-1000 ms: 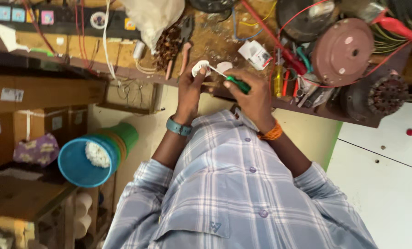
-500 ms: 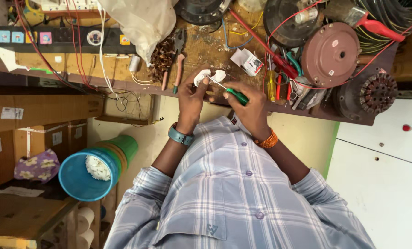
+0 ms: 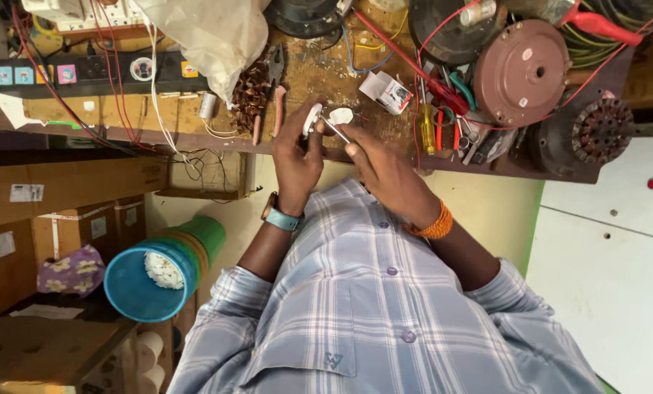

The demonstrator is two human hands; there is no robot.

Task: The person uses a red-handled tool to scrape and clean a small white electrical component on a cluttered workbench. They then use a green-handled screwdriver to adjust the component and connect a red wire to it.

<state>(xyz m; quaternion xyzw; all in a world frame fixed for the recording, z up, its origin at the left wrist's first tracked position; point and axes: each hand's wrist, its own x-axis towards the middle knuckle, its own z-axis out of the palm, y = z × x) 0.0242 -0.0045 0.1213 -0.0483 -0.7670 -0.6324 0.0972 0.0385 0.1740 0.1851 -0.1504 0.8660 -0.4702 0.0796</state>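
My left hand (image 3: 297,157), with a blue watch on its wrist, holds a small white round part (image 3: 312,117) upright over the wooden workbench (image 3: 319,69). My right hand (image 3: 385,171), with an orange band on its wrist, grips a screwdriver (image 3: 335,130). Its thin metal shaft points into the white part, and its handle is hidden in my fist. A second white piece (image 3: 342,115) lies on the bench just behind the part. My checked shirt fills the bottom of the view.
The bench holds pliers (image 3: 277,80), a copper coil (image 3: 250,91), a white plastic bag (image 3: 209,36), a black power strip (image 3: 85,71), a brown motor cover (image 3: 522,71), a motor stator (image 3: 602,131) and loose wires. A blue tub (image 3: 140,281) and cardboard boxes (image 3: 63,233) stand at the left.
My hands have drawn slightly closer to my body. The screwdriver's green handle, visible before, is now covered by my right hand. The white part stays in my left hand.
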